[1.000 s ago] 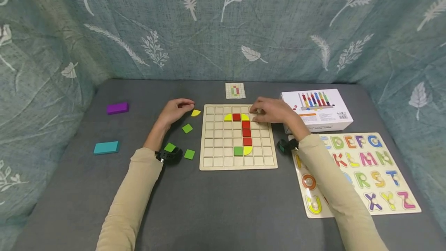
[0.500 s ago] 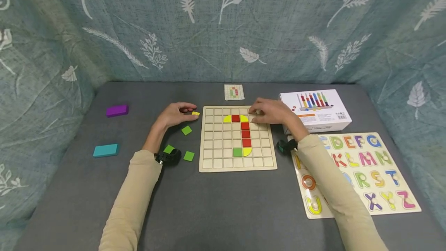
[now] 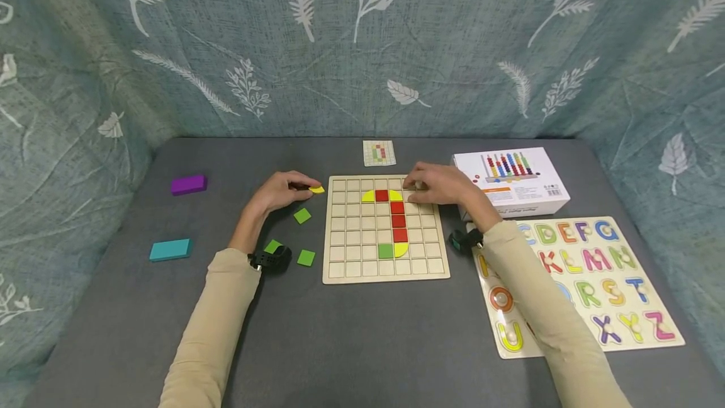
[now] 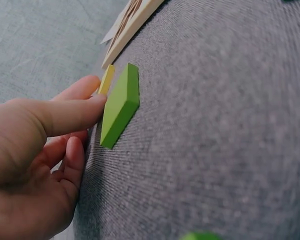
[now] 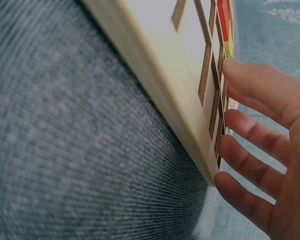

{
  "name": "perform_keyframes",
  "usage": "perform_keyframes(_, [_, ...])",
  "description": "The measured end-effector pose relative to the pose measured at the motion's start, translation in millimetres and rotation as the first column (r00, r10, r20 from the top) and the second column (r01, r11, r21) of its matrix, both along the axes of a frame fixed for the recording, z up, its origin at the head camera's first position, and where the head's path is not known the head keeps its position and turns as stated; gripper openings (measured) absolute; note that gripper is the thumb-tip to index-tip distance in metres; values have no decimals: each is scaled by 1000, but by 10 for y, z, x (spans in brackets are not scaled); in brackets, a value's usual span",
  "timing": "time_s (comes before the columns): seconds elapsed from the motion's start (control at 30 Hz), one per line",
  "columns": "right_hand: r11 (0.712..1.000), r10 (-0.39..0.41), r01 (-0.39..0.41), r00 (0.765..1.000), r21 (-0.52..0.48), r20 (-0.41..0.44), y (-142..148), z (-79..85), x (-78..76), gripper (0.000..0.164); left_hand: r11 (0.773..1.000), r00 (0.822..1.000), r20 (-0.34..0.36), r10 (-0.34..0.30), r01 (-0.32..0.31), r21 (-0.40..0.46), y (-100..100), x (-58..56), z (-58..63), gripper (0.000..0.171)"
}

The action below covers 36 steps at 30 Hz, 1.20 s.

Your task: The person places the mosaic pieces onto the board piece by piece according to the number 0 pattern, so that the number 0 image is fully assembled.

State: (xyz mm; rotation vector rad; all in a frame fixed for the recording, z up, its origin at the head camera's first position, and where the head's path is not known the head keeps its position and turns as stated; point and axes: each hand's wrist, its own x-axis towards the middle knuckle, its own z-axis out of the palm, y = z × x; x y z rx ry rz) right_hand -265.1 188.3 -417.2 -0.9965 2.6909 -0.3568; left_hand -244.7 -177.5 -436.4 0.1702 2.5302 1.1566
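Note:
My left hand (image 3: 280,192) pinches a yellow quarter-circle tile (image 3: 318,190) between thumb and forefinger, just left of the wooden grid board (image 3: 345,255). In the left wrist view the yellow tile (image 4: 108,77) shows edge-on beyond a green square tile (image 4: 121,105) lying on the table. My right hand (image 3: 438,183) rests at the board's upper right corner with relaxed, slightly bent fingers and holds nothing. On the board, red squares (image 3: 398,221), yellow quarter-circles (image 3: 401,249) and one green square (image 3: 386,250) form a hooked column.
Loose green tiles (image 3: 306,258) lie left of the board. A small pattern card (image 3: 379,153) is behind it. To the right are a white abacus box (image 3: 510,175) and an alphabet puzzle (image 3: 583,269), partly under my right arm. Purple (image 3: 189,184) and teal (image 3: 170,249) blocks lie far left.
The yellow quarter-circle lay flat by my left fingertips; my left thumb and forefinger have closed on it and tilted it up. My right hand has stayed at the board's corner.

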Motion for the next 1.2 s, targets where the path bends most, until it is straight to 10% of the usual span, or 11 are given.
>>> perform_keyframes(0.47, [1000, -1, 1, 1000, 8, 17, -11, 13, 0, 33, 997, 997, -13, 77, -77, 12, 39, -6, -17, 37])
perform_keyframes(1.2, [1000, -3, 3, 1000, 3, 8, -6, 4, 1, 33, 994, 999, -34, 26, -29, -104, 146, 15, 14, 46])
